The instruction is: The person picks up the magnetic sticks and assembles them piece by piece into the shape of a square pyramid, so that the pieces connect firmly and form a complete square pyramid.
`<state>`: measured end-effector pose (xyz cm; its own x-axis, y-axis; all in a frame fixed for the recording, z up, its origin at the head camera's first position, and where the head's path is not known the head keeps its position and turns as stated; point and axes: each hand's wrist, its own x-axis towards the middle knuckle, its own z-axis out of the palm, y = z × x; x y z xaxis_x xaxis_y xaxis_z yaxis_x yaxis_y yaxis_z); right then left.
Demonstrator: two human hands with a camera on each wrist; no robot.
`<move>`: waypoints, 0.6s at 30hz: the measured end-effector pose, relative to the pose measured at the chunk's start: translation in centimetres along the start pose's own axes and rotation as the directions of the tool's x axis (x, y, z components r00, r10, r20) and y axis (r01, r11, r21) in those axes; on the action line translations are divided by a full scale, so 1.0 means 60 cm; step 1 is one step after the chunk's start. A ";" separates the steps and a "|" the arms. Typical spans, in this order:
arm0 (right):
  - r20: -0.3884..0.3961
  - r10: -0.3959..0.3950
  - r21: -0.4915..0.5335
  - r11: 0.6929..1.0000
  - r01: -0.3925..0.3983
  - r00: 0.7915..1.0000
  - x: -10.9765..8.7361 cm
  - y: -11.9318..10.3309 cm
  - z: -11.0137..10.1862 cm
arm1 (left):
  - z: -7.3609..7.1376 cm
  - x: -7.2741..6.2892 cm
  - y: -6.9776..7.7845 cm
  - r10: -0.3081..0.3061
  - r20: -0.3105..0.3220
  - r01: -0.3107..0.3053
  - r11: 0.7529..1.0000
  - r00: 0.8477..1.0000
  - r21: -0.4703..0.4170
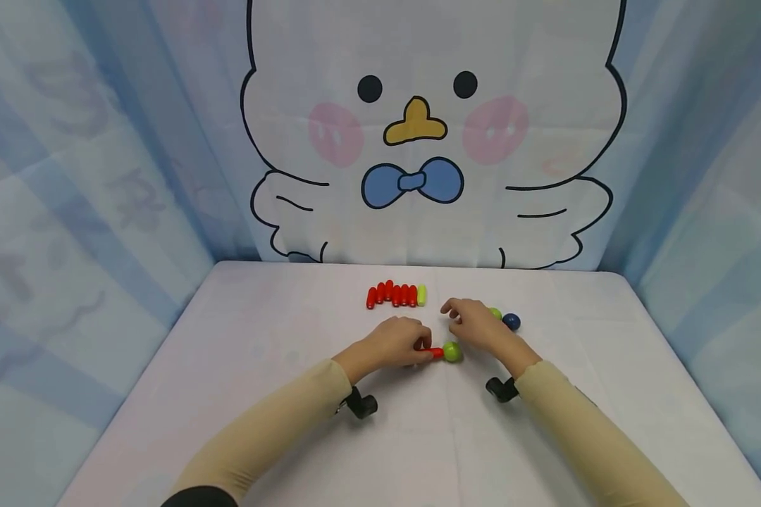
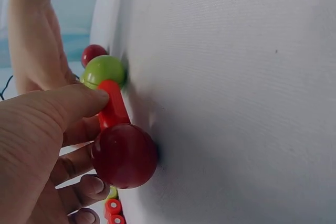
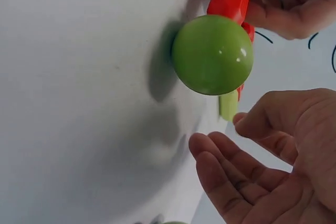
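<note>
My left hand (image 1: 396,341) pinches a short red rod (image 2: 113,109) between thumb and fingers, low over the table. At the rod's near end in the left wrist view is a dark red ball (image 2: 125,156); in the head view the hand hides that ball. Against the other end sits a green ball (image 1: 452,351), which faces the right hand. Just beyond it, my right hand (image 1: 478,324) hovers with its fingers loosely bent and nothing between them. In the right wrist view, its thumb and fingertips (image 3: 207,174) are apart, below the green ball.
Several red rods (image 1: 396,294) lie side by side farther back, with a light green rod (image 1: 421,295) at their right end. Behind the right wrist are another green ball (image 1: 495,313) and a dark blue ball (image 1: 511,322). A patterned curtain (image 1: 412,232) borders the white table's back edge.
</note>
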<state>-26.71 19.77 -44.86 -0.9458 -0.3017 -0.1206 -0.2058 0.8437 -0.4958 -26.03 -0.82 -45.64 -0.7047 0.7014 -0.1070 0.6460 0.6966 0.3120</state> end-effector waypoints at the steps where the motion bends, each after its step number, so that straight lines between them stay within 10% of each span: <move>1: 0.002 0.002 -0.005 1.000 -0.002 1.000 0.007 0.001 0.000 | 0.000 0.000 0.000 0.000 0.002 0.000 1.000 1.000 -0.001; 18: -0.002 0.071 -0.071 0.995 -0.071 0.997 0.078 -0.004 0.012 | 0.001 -0.006 -0.004 -0.042 0.031 0.042 0.999 0.999 -0.021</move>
<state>-30.92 17.84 -45.96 -0.9584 -0.2403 -0.1539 -0.1558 0.8925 -0.4233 -25.91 -1.23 -45.74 -0.7215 0.6761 -0.1491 0.6092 0.7223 0.3272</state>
